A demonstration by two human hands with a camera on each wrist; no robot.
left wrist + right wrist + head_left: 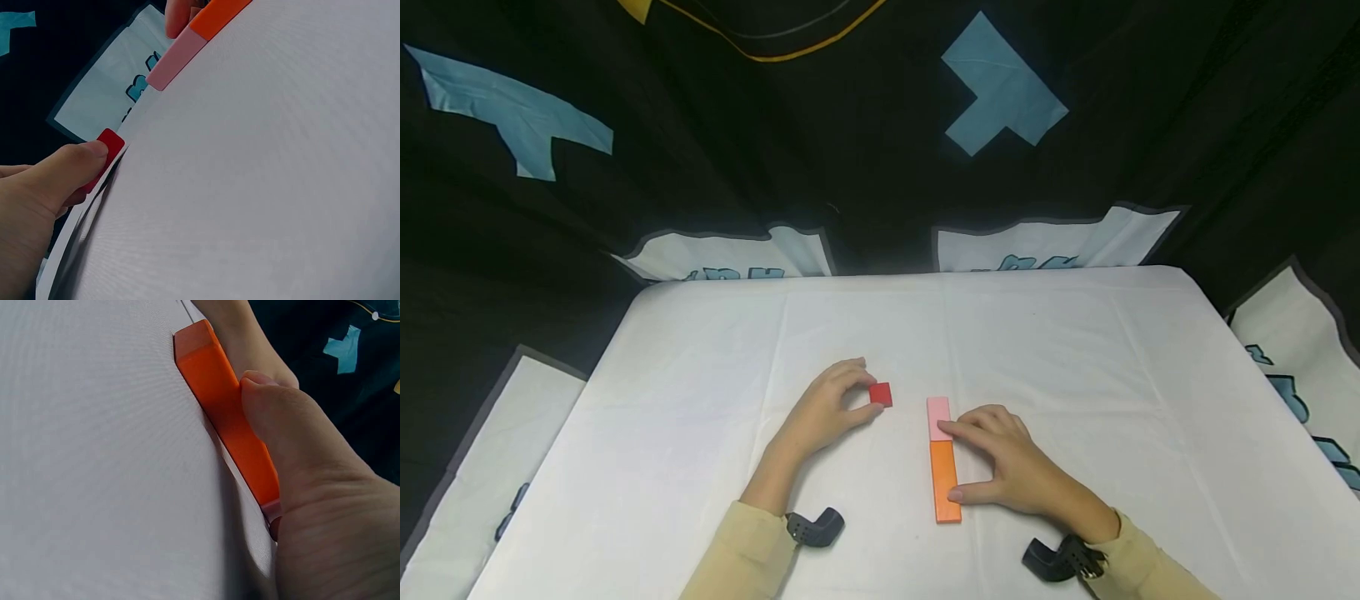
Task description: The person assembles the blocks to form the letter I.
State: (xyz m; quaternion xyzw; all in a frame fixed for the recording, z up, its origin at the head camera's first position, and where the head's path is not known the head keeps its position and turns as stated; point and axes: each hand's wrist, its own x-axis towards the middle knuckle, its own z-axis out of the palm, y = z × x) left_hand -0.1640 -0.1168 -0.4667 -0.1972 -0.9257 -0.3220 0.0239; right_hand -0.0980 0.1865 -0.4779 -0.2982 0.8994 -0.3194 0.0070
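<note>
My left hand (824, 410) pinches a small red block (881, 395) between thumb and fingers, left of the middle of the white table. In the left wrist view the thumb lies against the face of this block (114, 144). To its right, a short pink block (937, 410) and a longer orange block (944, 492) stand end to end in one line. My right hand (1011, 467) touches them from the right, index fingertip at the pink block and thumb at the orange one. The right wrist view shows the thumb along the orange block (219, 400).
The table (1052, 333) has a white cloth with faint creases. Behind it hangs a dark curtain (820, 150) with pale blue patches. Black wrist devices (817, 528) sit on both forearms, close over the cloth.
</note>
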